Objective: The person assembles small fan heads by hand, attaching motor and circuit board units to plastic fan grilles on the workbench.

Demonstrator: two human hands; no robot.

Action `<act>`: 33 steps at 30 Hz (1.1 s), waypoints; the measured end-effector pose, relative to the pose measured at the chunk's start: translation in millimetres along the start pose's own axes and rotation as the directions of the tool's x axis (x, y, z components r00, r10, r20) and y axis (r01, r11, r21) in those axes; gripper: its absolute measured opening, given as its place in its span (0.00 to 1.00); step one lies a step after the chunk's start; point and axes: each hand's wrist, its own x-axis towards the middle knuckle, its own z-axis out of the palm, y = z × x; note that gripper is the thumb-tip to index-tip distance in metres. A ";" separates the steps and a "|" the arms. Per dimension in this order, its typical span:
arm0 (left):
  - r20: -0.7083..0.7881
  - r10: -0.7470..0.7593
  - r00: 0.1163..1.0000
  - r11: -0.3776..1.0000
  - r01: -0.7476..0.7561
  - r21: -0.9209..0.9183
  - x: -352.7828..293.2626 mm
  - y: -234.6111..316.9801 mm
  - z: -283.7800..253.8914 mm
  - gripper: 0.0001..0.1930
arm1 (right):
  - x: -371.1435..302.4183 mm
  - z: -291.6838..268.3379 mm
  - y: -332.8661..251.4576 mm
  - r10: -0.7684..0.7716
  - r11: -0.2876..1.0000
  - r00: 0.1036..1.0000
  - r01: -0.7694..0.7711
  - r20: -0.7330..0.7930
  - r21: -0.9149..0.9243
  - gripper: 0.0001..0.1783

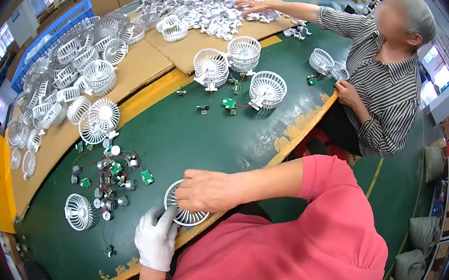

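Observation:
A round white plastic fan housing with slatted sides (192, 219) rests at the table's near edge, in front of me. My left hand (155, 239), in a white glove, grips its rim on the left side. Over the housing, my bare right hand (202, 191) has its fingers curled down and closed; whatever they hold is hidden beneath them. To the left lies a tangle of small motors (121, 201) with red wires and green circuit boards (146, 177). Another white fan housing (79, 212) sits tipped beside that tangle.
White fan housings (100, 75) lie heaped on cardboard at the left, by a blue crate (55, 35). Several more (268, 89) stand farther along the green table (181, 135), some with wired boards. A co-worker (379, 74) reaches into a pile of small white parts (195, 0).

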 end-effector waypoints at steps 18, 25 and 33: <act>-0.223 -0.103 0.970 0.994 0.089 -0.070 -3.3 -21.9 -28.8 0.18 | -11.6 7.3 -16.3 0.267 0.958 0.943 -0.239 -0.200 0.156 0.19; -0.321 -0.329 0.888 0.874 0.416 0.253 -33.1 -94.5 -26.3 0.20 | -27.7 14.3 -37.8 0.297 0.955 0.941 -0.288 -0.161 0.075 0.34; -0.264 -0.436 0.860 0.885 0.463 0.045 -23.3 -91.5 -27.8 0.19 | -35.7 12.6 -45.7 0.312 0.940 0.935 -0.330 -0.169 -0.089 0.27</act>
